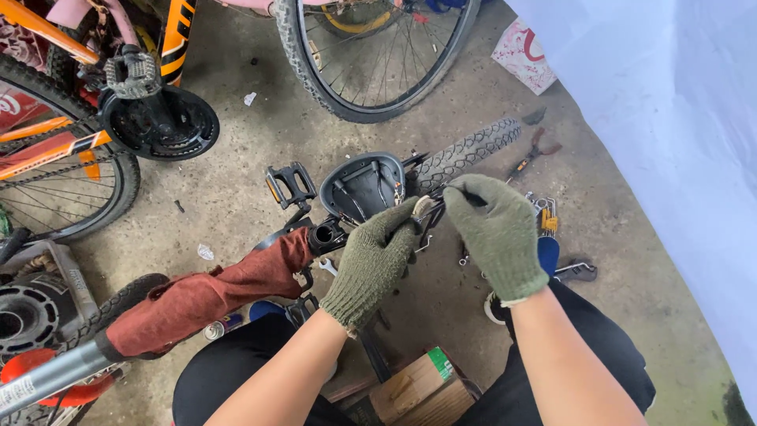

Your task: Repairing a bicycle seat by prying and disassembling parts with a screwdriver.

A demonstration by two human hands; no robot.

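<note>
Head view: my green-knit-gloved left hand (377, 256) and right hand (495, 229) both pinch a small metal part (426, 207) — just right of the upturned black bicycle saddle (361, 185), above the grey concrete floor (236, 189).

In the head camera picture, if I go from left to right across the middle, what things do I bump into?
Orange bicycle → black chainring guard → black pedal → upturned black saddle → left hand in a green glove → right hand in a green glove → pliers on the floor → white sheet.
</note>
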